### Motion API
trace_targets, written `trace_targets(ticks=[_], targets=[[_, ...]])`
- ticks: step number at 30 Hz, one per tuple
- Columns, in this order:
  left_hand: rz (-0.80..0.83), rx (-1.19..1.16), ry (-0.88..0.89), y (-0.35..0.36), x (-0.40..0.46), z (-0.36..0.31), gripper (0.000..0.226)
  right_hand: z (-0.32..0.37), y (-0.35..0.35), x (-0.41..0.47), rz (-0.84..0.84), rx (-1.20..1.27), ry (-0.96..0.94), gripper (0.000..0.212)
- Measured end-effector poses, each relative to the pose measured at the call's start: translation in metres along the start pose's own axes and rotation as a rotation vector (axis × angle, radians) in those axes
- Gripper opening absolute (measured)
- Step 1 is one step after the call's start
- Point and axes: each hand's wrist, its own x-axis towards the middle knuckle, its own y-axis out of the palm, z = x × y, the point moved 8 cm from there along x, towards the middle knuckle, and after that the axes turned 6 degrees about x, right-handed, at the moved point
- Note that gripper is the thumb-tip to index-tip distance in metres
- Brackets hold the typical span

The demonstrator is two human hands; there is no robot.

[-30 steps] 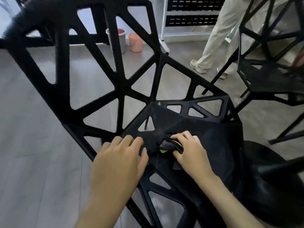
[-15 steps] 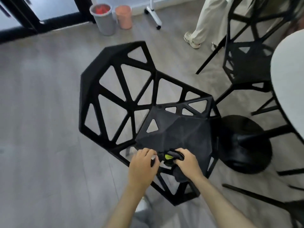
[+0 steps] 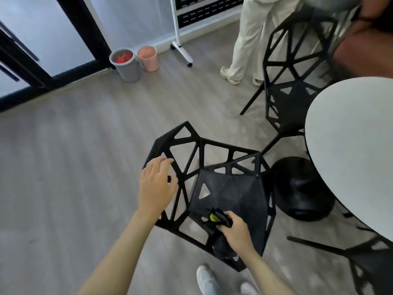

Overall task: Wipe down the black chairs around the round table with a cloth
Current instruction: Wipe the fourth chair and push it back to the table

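Note:
A black lattice chair (image 3: 229,188) stands below me, its openwork back to the left and its solid seat in the middle. My right hand (image 3: 236,231) grips a bunched dark cloth (image 3: 217,220) with a yellow-green patch, held at the seat's near edge; part of the cloth hangs down below the hand. My left hand (image 3: 156,184) hovers over the chair's back with its fingers spread and straight, holding nothing. A second black chair (image 3: 291,77) stands at the upper right, and part of a third (image 3: 365,262) shows at the lower right.
The round white table (image 3: 350,150) fills the right side, with its black base (image 3: 304,188) on the grey floor beside the chair. A person in pale trousers (image 3: 253,39) stands at the back. A grey bin (image 3: 125,64) and a pink bin (image 3: 147,58) sit by the glass doors.
The view has pulled back and up from the chair. My left hand has left the seat edge beside the cloth and moved up-left over the chair's back. My right hand still holds the cloth.

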Motion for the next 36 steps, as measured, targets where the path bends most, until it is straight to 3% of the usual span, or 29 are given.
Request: trace_targets(ticks=[3,8,12,16,19,22,27,31,36], targets=[[0.045,0.016,0.019,0.004,0.058,0.018,0.055,0.007,-0.003,0.014,-0.099,0.097,0.023,0.013],[0.282,-0.013,0.014,0.059,0.134,0.046,0.074,0.036,-0.004,0.078,-0.230,0.232,0.057,0.017],[0.352,-0.187,-0.120,0.083,0.141,0.060,0.074,0.088,0.004,0.159,-0.293,0.346,-0.047,0.021],[0.368,-0.161,-0.120,0.086,0.143,0.062,0.068,0.156,0.028,0.225,-0.321,0.458,-0.204,0.030],[0.408,-0.110,-0.147,0.091,0.144,0.066,0.067,0.185,0.054,0.257,-0.278,0.359,-0.296,0.040],[0.413,-0.160,-0.160,0.092,0.144,0.068,0.071,0.156,0.057,0.279,-0.311,0.276,-0.259,0.048],[0.409,-0.175,-0.200,0.092,0.144,0.066,0.070,0.097,0.058,0.296,-0.335,0.312,-0.081,0.029],[0.445,-0.200,-0.202,0.091,0.146,0.063,0.071,0.105,0.072,0.280,-0.420,0.463,-0.080,0.033],[0.506,-0.238,-0.179,0.093,0.146,0.066,0.070,0.071,0.116,0.239,-0.372,0.338,0.042,0.052]])
